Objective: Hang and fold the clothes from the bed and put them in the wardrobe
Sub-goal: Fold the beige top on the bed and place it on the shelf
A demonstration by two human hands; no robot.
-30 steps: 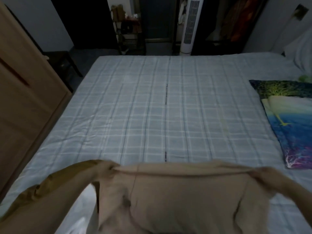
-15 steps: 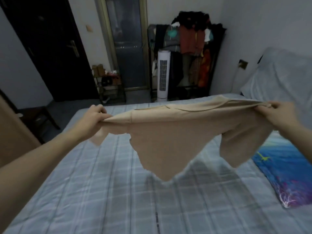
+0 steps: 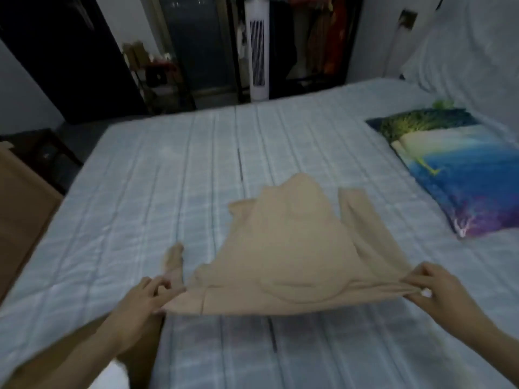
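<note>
A person spread a beige garment point(image 3: 283, 248) over the near middle of a bed point(image 3: 168, 192) covered in pale blue checked bedding; the far part of the cloth lay on the cover, while its near edge was stretched between two hands just above the bedding. The left hand point(image 3: 140, 307) gripped the near left corner, its fingers point(image 3: 157, 284) curled round the fabric; the right hand point(image 3: 438, 290) pinched the near right corner, fingers point(image 3: 421, 273) clenched on the bunched hem. One sleeve trailed to the left of the garment, near the left hand; another lay folded along its right side. A pillow point(image 3: 455, 175) printed in blue, green and purple rested on the right of the bed, well apart from the garment. Beyond the far edge of the bed stood a white tower fan point(image 3: 257, 51), with clothes point(image 3: 323, 37) hanging to its right; a wooden wardrobe point(image 3: 19, 220) stood at the left edge.
</note>
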